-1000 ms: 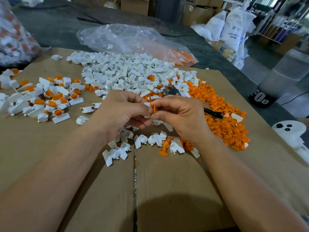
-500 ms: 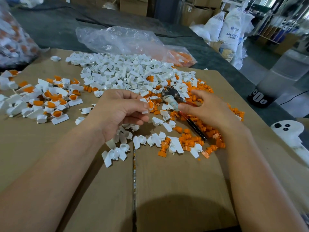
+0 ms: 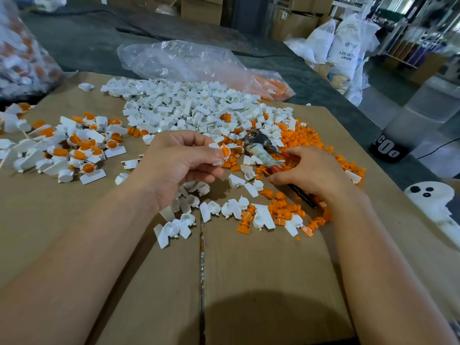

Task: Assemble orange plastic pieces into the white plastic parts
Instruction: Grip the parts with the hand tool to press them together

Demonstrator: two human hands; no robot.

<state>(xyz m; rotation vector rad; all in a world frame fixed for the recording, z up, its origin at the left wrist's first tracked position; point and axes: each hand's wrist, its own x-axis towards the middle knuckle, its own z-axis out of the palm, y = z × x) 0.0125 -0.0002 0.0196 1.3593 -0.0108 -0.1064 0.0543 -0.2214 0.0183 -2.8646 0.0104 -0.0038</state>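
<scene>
white part [image 3: 214, 145] with orange piece [image 3: 226, 151] pinched in left grip [image 3: 179, 163], pliers [image 3: 258, 142] clasped in right grip [image 3: 313, 173]; piece could get crushed if squeezed crooked.

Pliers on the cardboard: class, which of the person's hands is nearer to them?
Right. The right hand grips the pliers by the handles. The left hand, pinching a white part, is just left of their head, not touching.
</scene>
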